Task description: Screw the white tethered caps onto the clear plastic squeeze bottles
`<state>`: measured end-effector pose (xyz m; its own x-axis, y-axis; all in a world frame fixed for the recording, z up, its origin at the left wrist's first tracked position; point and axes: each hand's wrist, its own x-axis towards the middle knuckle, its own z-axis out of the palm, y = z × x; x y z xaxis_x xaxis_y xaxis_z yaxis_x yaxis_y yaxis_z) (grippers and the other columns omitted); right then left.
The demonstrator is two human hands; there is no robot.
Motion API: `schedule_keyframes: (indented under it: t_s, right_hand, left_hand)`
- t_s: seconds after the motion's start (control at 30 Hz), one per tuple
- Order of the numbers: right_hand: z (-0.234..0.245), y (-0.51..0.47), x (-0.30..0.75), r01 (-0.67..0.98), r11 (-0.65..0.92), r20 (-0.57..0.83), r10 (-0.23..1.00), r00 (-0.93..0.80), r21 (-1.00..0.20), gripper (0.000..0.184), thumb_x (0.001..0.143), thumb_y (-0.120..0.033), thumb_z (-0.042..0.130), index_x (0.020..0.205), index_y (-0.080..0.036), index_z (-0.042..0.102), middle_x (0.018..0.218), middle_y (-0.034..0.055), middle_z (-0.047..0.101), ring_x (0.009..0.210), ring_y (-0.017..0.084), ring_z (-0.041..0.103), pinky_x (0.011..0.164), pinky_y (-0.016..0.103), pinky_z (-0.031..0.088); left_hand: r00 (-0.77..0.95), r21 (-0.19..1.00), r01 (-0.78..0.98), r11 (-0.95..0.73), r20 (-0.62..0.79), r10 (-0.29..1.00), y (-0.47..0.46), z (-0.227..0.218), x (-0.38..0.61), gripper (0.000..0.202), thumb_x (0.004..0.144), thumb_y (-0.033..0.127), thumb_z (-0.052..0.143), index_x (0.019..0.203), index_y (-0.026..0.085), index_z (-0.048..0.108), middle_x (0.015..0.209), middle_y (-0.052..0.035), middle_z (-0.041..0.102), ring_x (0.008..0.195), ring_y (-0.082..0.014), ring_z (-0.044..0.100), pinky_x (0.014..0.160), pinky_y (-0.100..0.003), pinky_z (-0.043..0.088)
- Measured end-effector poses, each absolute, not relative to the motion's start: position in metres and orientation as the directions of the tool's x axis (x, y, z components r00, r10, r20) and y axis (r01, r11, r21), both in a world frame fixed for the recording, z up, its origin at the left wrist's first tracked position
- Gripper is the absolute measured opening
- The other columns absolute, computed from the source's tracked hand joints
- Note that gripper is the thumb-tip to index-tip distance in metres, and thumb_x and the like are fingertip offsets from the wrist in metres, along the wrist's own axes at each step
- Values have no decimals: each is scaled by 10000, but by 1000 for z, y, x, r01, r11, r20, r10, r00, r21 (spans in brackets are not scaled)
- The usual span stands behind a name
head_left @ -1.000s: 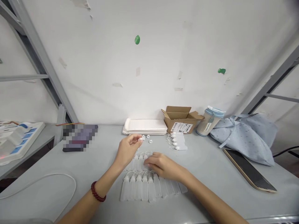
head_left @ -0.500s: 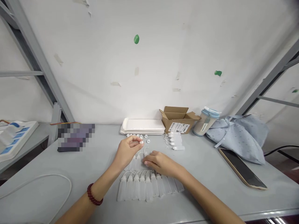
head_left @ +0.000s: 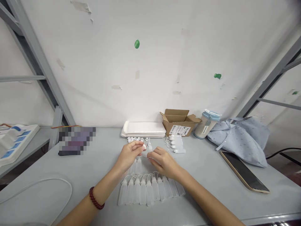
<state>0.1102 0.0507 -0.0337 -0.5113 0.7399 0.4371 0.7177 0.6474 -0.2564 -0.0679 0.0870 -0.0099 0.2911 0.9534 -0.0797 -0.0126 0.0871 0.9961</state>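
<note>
My left hand (head_left: 129, 154) pinches a small white cap (head_left: 144, 146) between thumb and fingertips. Close beside it, my right hand (head_left: 164, 161) is closed on a translucent squeeze bottle (head_left: 149, 148), whose pointed top shows above the fingers; its lower part is hidden. Below the hands, two more squeeze bottles (head_left: 138, 165) lie on the grey table, partly covered by the left hand. Nearer to me is a row of several such bottles (head_left: 143, 191), with thin white straps curling at their necks. Several loose white caps (head_left: 135, 139) lie just beyond my left hand.
A stack of white packets (head_left: 144, 128) lies against the wall beside an open cardboard box (head_left: 180, 122). Several bottles (head_left: 177, 144) lie before the box. Rightward are a tumbler (head_left: 205, 125), a blue cloth bag (head_left: 240, 138) and a phone (head_left: 244, 171). A white cable (head_left: 63, 179) crosses the left side.
My right hand has raised a bottle from the table, up beside the left hand. The left hand still holds the cap, now close to the bottle's top. The view has tilted slightly upward.
</note>
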Motion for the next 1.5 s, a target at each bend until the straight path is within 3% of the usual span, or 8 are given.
schedule_keyframes:
  t_s: [0.17, 0.3, 0.53, 0.77, 0.9, 1.03, 1.33, 1.5]
  right_hand:
    - [-33, 47, 107, 651, 699, 431, 706, -563, -295, 158, 869, -118, 415, 909, -183, 554, 765, 60, 570, 752, 190, 467, 681, 293, 399]
    - [-32, 45, 105, 620, 707, 429, 703, -567, -340, 158, 831, -89, 416, 854, -181, 543, 747, 48, 540, 723, 182, 447, 660, 287, 391]
    - [-23, 40, 105, 447, 537, 360, 832, -423, -716, 137, 890, -154, 414, 823, -189, 529, 797, 17, 557, 781, 151, 496, 733, 272, 399]
    - [-11, 33, 101, 125, 305, 236, 890, -391, -944, 176, 927, -280, 416, 832, -190, 534, 801, 22, 581, 815, 155, 515, 782, 298, 391]
    - [-8, 33, 101, -35, 193, 191, 901, -389, -981, 175, 894, -314, 467, 789, -191, 534, 743, 25, 595, 766, 159, 499, 769, 317, 378]
    - [-9, 36, 104, -163, 133, 188, 899, -395, -978, 188, 859, -324, 504, 744, -180, 541, 731, 30, 582, 743, 161, 514, 740, 315, 372]
    - [-15, 40, 111, -120, 171, 202, 920, -337, -978, 185, 863, -229, 451, 719, -174, 553, 693, 16, 549, 718, 147, 508, 721, 290, 379]
    - [-10, 39, 113, -39, 196, 198, 929, -311, -980, 195, 842, -157, 398, 710, -179, 539, 656, -1, 504, 671, 137, 471, 699, 284, 372]
  left_hand:
    - [383, 965, -183, 186, -104, 918, 88, -15, -67, 331, 697, 336, 714, 961, 155, 632, 1024, -98, 685, 988, -201, 612, 829, -294, 445]
    - [445, 943, -240, 229, -103, 890, 88, -17, -65, 338, 677, 309, 746, 951, 144, 637, 976, -92, 697, 931, -180, 616, 863, -298, 437]
    - [491, 941, -265, 211, -56, 869, 86, -12, -66, 286, 688, 306, 751, 899, 145, 644, 969, -73, 697, 922, -164, 615, 887, -290, 434]
    - [541, 907, -328, 263, -48, 840, 87, -12, -67, 312, 719, 293, 739, 980, 176, 614, 965, -69, 701, 908, -186, 637, 825, -308, 484]
    - [591, 904, -336, 263, -15, 806, 86, -9, -67, 284, 748, 301, 707, 991, 183, 622, 1008, -81, 681, 871, -201, 638, 751, -323, 510]
    - [612, 914, -345, 212, 48, 790, 84, -3, -67, 211, 759, 296, 676, 902, 142, 677, 954, -85, 675, 896, -210, 617, 802, -329, 496]
    - [520, 958, -241, 153, -5, 854, 87, -8, -70, 214, 715, 322, 715, 847, 154, 719, 963, -77, 641, 889, -183, 580, 827, -312, 486]
    - [488, 982, -139, 126, -43, 872, 85, -5, -71, 260, 677, 386, 739, 788, 153, 715, 822, -61, 645, 769, -166, 585, 817, -334, 489]
